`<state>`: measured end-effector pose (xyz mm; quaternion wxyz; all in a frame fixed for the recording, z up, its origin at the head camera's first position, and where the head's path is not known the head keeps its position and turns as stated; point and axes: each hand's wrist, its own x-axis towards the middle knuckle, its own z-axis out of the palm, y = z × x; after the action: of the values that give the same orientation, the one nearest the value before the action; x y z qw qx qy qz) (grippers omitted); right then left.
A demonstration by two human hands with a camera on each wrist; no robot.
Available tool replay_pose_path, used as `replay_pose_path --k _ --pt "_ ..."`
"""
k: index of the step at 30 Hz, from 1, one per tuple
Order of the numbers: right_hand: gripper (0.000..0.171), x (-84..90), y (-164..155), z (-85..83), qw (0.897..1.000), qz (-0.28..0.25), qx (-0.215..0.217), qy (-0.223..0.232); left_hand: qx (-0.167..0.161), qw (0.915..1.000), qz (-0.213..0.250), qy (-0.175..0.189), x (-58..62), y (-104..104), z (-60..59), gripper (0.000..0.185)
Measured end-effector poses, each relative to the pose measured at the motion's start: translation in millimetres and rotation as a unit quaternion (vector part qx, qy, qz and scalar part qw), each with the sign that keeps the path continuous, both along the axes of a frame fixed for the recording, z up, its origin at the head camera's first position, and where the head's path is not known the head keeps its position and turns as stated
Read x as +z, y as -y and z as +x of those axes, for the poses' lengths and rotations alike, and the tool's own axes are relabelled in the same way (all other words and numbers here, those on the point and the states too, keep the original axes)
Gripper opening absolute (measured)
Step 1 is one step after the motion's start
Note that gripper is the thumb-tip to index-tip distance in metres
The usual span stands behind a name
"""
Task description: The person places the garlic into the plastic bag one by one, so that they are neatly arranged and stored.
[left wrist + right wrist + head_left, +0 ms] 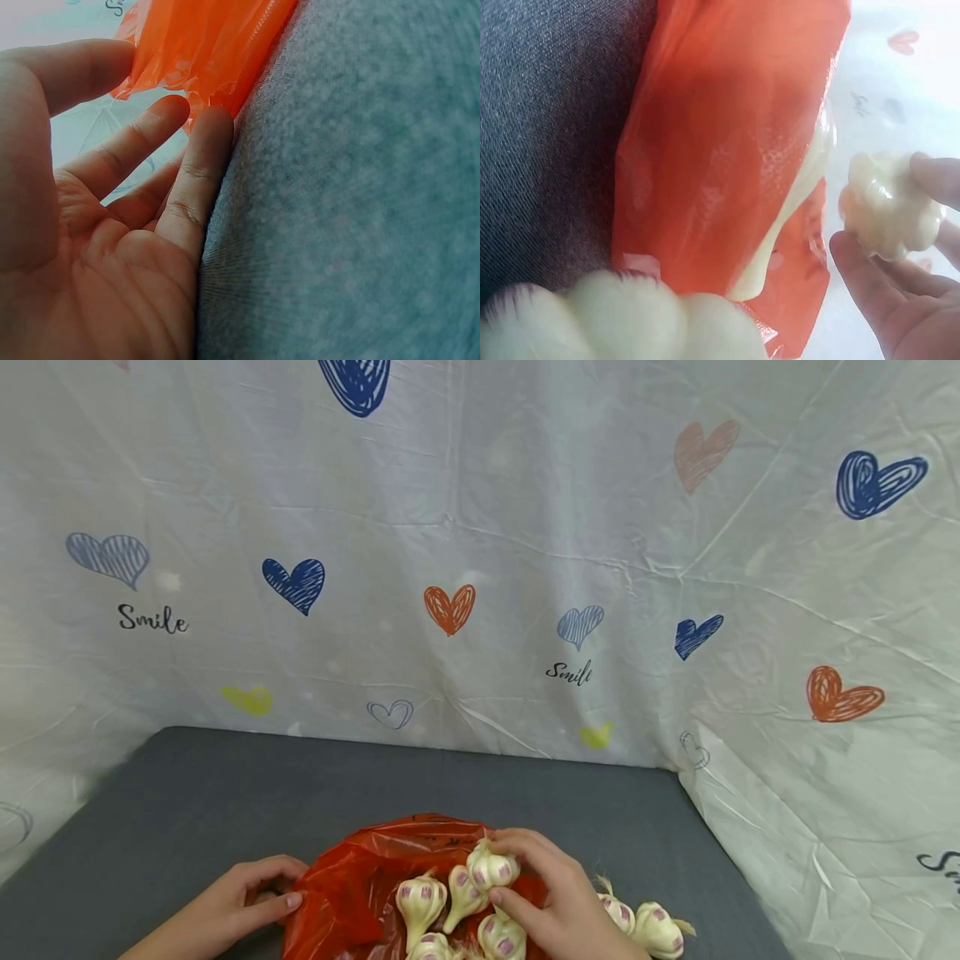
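Note:
A red plastic bag (337, 893) lies open at the front of the table, with several garlic bulbs (422, 902) in its mouth. On its left side, my left hand (251, 897) holds the bag's edge between thumb and fingers. The left wrist view shows the thumb and fingertips at the orange-red plastic (210, 45), the palm turned up beside the table. My right hand (558, 893) pinches one garlic bulb (491, 865) by its sides above the bag. That same bulb (892, 202) shows between thumb and fingers in the right wrist view, apart from the bag.
Right of the bag, two more garlic bulbs (658, 930) lie on the dark grey tabletop (420, 781), partly behind my right hand. One bulb (615, 322) looms close in the right wrist view. A white curtain (487, 527) printed with hearts hangs behind the table and along its sides.

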<state>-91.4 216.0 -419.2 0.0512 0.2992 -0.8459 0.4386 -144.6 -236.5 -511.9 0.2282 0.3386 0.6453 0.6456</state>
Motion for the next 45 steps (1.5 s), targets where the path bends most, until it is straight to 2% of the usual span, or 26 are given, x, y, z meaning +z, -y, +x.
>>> replay_pose_path --k 11,23,30,38,45 --pt "0.034 -5.9 2.3 -2.3 1.000 -0.001 0.021 -0.010 -0.001 1.0000 0.006 -0.005 -3.0 2.3 -0.1 0.036" --pt "0.036 -10.7 5.5 -2.5 0.999 0.007 0.038 0.024 -0.002 1.0000 0.005 0.005 -2.7 1.8 0.1 0.035" --pt "0.037 -11.9 6.3 -2.9 0.998 0.007 0.062 0.024 0.001 1.0000 0.000 0.000 -2.4 0.7 0.1 0.035" --pt "0.044 -13.2 5.4 -3.8 0.994 0.005 0.068 0.081 0.001 1.0000 -0.003 0.008 -3.0 2.7 -1.1 0.035" --pt "0.045 -17.1 5.3 -4.0 0.997 0.025 0.060 0.050 0.007 0.9999 -0.009 0.005 -2.4 2.1 -1.0 0.035"
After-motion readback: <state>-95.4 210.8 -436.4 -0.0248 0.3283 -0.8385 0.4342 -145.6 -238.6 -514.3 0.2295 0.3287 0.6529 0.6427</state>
